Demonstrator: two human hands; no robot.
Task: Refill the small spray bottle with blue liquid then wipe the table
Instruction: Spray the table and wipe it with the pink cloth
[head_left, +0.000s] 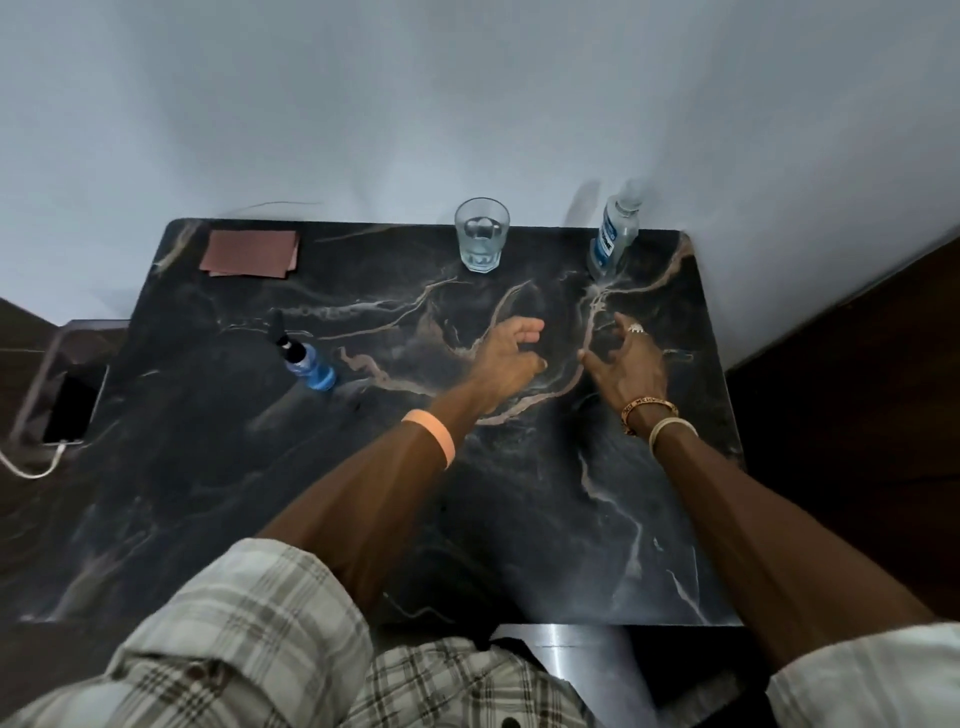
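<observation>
- A phone (67, 410) lies off the table's left edge with a white cable plugged in, well clear of the work.
- A folded brown cloth (250, 253) sits flat at the far left corner of the dark marbled table (519, 519). It looks soft and light, so it can be picked up by any edge for the wipe.
- The small spray bottle (306, 364) stands upright left of centre, with a black spray head on top and blue liquid in its lower part. It is probably light, easy to tip and smooth-sided. I would grip the body with one hand and twist the head off with the other.
- A drinking glass (482, 234) stands at the far edge, middle. It is fragile.
- The left hand (511, 353) is over the table centre with its fingers loosely curled, gripping nothing.
- A clear bottle with a blue label (613, 234) stands at the far right corner, against the wall. It is likely the refill source, heavier than the spray bottle, and best held around the waist.
- The right hand (631, 358) is just beside the left with its fingers spread wide and nothing in them. I cannot tell whether either hand touches the surface.
</observation>
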